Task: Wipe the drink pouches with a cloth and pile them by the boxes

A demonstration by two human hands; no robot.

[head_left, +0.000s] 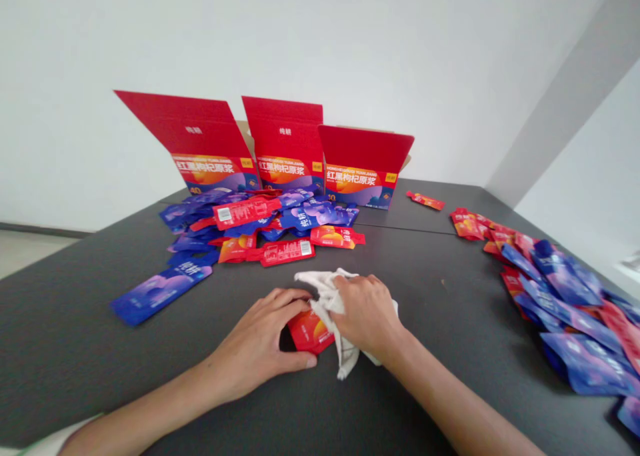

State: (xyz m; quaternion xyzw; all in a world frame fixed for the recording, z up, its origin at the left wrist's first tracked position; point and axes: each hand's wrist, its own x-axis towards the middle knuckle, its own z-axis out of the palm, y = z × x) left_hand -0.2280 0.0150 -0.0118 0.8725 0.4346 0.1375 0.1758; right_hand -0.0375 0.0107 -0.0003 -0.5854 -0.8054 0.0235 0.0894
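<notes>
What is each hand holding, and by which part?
Left hand: a flat, glossy red-and-orange pouch, apparently by opposite edges. Right hand: a crumpled white cloth, gripped around its middle.

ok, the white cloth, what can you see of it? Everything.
The white cloth looks like soft, thin fabric, crumpled into uneven folds. The right hand grips it from above, hiding its middle. One part spreads out at the upper left, a loose end trails toward the person, and a bit shows right of the hand. It overlaps the right part of a red pouch. Whether the left hand's fingertips touch it is unclear.
</notes>
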